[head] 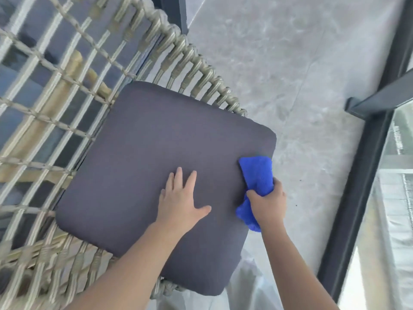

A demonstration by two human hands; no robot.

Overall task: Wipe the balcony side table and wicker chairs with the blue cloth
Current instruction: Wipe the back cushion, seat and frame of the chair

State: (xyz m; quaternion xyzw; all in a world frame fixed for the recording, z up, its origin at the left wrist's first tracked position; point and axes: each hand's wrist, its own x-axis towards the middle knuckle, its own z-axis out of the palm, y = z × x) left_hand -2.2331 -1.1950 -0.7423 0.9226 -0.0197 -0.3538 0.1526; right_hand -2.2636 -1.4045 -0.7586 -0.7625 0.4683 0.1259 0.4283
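Wiping the chair [67, 121] cushion [156, 153]

The left hand [181, 202] is pressing flat, fingers spread, on the cushion; the right hand [268, 204] is gripping the bunched cloth [257, 175] at the cushion's right edge.

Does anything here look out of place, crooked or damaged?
The cushion looks slightly askew: its front corner juts past the chair frame. No spill or damage shows. The left hand lies flat on it; the right hand grips the cloth at its edge.
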